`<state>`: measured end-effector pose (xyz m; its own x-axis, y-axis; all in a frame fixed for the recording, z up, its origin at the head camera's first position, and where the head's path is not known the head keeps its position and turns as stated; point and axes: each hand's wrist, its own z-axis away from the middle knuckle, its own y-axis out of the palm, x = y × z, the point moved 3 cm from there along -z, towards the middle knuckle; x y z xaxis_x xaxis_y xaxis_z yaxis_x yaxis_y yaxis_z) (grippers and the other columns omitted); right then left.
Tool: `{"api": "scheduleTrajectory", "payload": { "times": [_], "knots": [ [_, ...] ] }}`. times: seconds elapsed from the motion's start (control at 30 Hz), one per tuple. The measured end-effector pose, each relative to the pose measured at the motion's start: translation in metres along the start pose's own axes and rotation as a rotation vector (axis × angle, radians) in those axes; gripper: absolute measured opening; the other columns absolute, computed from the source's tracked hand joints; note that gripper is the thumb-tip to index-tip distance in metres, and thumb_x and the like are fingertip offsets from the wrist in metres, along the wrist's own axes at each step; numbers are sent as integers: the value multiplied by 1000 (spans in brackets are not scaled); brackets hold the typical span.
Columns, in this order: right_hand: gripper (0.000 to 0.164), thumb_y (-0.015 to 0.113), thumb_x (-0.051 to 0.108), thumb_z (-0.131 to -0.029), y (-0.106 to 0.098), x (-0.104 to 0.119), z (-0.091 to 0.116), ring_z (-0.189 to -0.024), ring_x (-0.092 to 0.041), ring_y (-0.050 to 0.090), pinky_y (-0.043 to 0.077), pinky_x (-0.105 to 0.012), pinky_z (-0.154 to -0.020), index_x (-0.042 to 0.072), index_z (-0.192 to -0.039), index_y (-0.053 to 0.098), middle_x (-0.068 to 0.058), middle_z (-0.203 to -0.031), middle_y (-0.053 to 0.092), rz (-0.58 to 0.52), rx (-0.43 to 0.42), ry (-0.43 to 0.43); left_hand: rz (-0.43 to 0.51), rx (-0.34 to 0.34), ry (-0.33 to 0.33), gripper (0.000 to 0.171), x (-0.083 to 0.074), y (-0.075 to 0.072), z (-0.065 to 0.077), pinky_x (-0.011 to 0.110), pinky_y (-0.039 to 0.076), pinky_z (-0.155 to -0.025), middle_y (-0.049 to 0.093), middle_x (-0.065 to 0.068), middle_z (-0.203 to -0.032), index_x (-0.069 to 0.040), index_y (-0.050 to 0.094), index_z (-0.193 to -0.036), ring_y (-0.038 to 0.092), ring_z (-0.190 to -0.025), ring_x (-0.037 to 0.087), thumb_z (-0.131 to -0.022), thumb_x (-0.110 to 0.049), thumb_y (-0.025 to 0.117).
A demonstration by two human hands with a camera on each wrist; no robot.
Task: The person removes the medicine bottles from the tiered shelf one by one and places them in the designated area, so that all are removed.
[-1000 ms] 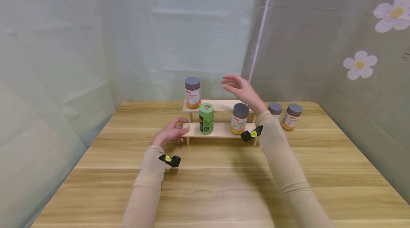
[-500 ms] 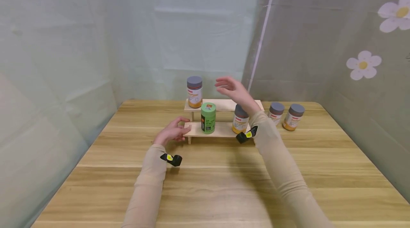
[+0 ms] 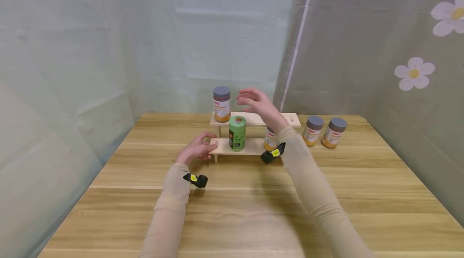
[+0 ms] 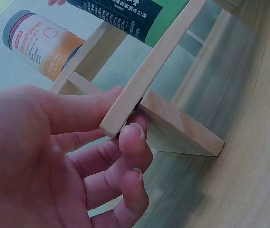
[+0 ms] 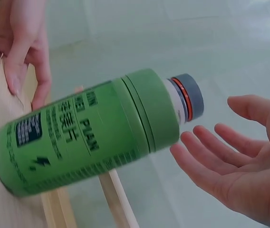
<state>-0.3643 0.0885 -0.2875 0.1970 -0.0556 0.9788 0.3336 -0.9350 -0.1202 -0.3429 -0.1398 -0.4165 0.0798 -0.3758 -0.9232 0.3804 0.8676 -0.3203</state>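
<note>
My left hand [image 3: 195,149] pinches the left end of the lower board of a two-tier wooden shelf [image 3: 253,148], thumb above and curled fingers below in the left wrist view. On that board stand a green jar [image 3: 237,137] and, partly behind my right sleeve, a grey-lidded jar [image 3: 269,140]. Another grey-lidded jar [image 3: 222,109], with a white and orange label, stands upright at the upper board's left end. My right hand [image 3: 262,106] hovers over the upper board, just right of this jar. Its fingers are spread and loosely bent, holding nothing in the right wrist view.
Two more grey-lidded jars [image 3: 312,131] stand on the wooden table [image 3: 232,205], right of the shelf. Behind the table hangs a pale curtain [image 3: 232,40]. A grey sheet with white flowers [image 3: 414,73] hangs on the right.
My right hand has moved left over the upper board, closer to the upper jar. My left hand keeps its pinch on the lower board. The head view has shifted slightly.
</note>
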Motion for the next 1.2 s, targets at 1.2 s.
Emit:
{"api": "scheduleTrajectory", "payload": {
  "times": [1.2],
  "knots": [
    [65,64,13,-93,22,-9,-39,-142,-27,36,32,-46,-116,19,-150,32,-8,-154,34,-166,28,189,20,-1,11,50,-6,9,-2,23,44,-55,50,-2,-73,-9,36,-140,56,-55,9,-96,-19,59]
  ]
}}
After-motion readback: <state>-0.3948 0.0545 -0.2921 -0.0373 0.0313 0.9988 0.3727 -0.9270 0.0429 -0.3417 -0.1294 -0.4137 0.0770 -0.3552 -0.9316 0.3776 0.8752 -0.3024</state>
